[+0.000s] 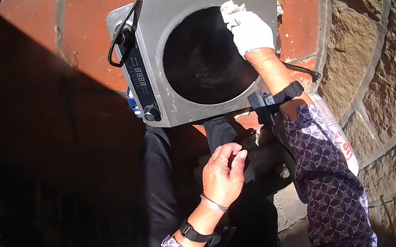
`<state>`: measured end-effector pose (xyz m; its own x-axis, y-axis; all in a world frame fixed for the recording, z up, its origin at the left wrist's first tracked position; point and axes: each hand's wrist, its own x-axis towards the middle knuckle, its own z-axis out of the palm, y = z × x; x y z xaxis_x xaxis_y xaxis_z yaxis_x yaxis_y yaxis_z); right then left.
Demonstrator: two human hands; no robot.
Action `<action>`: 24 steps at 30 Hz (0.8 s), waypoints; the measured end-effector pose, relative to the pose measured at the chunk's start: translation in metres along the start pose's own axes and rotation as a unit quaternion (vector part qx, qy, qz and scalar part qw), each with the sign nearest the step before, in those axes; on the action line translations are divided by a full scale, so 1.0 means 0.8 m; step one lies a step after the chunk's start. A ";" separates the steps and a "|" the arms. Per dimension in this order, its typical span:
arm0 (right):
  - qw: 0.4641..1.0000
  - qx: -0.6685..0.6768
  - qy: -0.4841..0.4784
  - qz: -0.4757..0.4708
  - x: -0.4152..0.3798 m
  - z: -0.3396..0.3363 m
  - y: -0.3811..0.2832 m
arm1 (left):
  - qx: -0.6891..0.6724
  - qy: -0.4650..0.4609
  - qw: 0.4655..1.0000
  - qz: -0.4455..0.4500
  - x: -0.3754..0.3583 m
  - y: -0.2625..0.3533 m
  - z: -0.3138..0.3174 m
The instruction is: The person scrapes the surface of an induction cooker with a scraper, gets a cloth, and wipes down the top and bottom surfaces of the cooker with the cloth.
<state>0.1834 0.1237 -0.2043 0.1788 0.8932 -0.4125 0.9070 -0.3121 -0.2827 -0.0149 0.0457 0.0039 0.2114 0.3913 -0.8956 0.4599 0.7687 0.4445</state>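
Note:
A silver induction cooker (153,105) with a round black glass plate (200,60) lies in front of my knees. Down its left side run a dark control panel (140,78) and knobs. At the plate's upper right edge, my right hand (252,33) presses down with its fingers bent over a crumpled white wipe (231,11). That hand looks bright white, down to a sharp line at the wrist. My left hand (223,171) hovers over my lap, below the cooker. Its fingers are curled in close to the thumb, and nothing shows in them.
A black cable (138,0) loops over the cooker's upper left corner. Another dark cord end (314,75) sticks out at the right. A white bag with red print (339,136) stands beside my right arm, near a stone wall (352,45). Red tiles (85,11) cover the floor.

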 end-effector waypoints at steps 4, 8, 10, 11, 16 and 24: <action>0.992 0.059 -0.100 -0.040 -0.071 0.022 -0.079 | -0.001 -0.005 1.000 -0.007 0.001 0.005 -0.001; 0.972 0.067 -0.212 -0.079 -0.104 0.028 -0.112 | 0.003 0.011 1.000 0.010 -0.001 0.010 -0.005; 0.981 0.034 -0.189 -0.037 -0.068 0.023 -0.100 | 0.000 0.011 1.000 0.016 -0.002 0.009 -0.005; 0.991 0.034 -0.116 -0.057 -0.044 0.025 -0.085 | -0.005 0.015 1.000 0.020 -0.002 0.006 -0.005; 0.994 0.102 -0.023 -0.016 -0.018 0.030 -0.078 | -0.005 0.001 1.000 -0.010 -0.006 -0.001 -0.005; 0.982 0.061 -0.180 0.010 -0.102 0.023 -0.065 | 0.005 0.006 1.000 0.012 -0.005 0.001 -0.006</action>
<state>0.1148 0.0613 -0.1720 0.0292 0.7213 -0.6920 0.8489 -0.3835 -0.3639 -0.0198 0.0472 0.0080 0.2120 0.4163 -0.8841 0.4631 0.7539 0.4661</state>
